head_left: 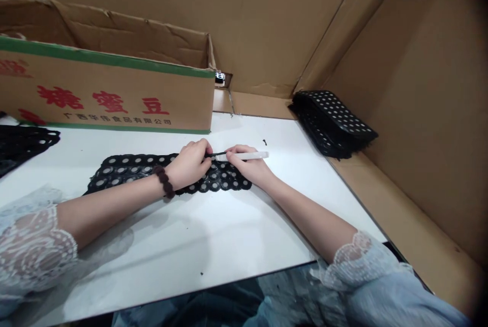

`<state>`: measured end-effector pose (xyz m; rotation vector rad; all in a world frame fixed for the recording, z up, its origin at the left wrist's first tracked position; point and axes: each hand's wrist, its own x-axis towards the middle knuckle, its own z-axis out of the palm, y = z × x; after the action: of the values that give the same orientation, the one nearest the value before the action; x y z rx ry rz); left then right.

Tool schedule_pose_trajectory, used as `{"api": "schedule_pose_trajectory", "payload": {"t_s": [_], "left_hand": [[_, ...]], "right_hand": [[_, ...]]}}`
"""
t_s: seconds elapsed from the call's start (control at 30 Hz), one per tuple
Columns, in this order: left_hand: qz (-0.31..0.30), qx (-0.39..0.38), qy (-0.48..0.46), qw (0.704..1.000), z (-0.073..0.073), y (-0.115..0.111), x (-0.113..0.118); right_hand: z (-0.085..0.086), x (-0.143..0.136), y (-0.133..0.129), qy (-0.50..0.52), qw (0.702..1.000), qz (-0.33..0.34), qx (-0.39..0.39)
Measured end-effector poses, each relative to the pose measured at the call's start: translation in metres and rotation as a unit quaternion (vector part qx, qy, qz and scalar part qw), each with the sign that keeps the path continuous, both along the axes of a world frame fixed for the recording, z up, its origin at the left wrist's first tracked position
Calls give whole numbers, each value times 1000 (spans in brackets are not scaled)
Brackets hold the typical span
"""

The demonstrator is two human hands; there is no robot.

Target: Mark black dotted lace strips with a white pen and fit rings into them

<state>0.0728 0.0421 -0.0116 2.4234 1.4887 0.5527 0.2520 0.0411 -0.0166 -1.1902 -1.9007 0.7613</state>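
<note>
A black strip with rows of pale round discs (121,170) lies flat across the white table. My left hand (192,161) rests on its middle, fingers closed in a pinch on the strip's far edge. Close beside it, my right hand (249,164) is wrapped around a slim white pen-like tool (249,155). The tool's narrow tip points left toward the pinched edge, near my left fingertips. Whether the tip touches the strip, I cannot tell. A dark scrunchie-like band circles my left wrist.
An open cardboard box (125,93) with green edges and red lettering stands at the back left. A folded stack of dotted black pieces (331,121) sits at the right. More black material (26,144) lies at the far left. Cardboard walls (267,22) enclose the table (244,235).
</note>
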Motion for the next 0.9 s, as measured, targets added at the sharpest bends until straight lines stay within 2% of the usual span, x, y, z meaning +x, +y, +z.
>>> {"api": "schedule_pose_trajectory", "payload": {"t_s": [0.07, 0.13, 0.23, 0.4, 0.67, 0.9], "left_hand": [[-11, -51, -37, 998, 1, 3, -2], [-18, -74, -55, 996, 2, 6, -4], [-34, -74, -33, 996, 5, 7, -6], [-53, -67, 7, 996, 13, 6, -5], [-36, -108, -44, 992, 13, 5, -6], [-58, -181, -104, 976, 15, 10, -10]], "right_hand": [[2, 2, 0, -5, 999, 32, -10], [4, 2, -1, -7, 999, 35, 2], [7, 2, -2, 8, 999, 37, 9], [7, 3, -1, 33, 998, 41, -35], [6, 4, 0, 71, 996, 32, -51], [6, 4, 4, 129, 984, 27, -122]]}}
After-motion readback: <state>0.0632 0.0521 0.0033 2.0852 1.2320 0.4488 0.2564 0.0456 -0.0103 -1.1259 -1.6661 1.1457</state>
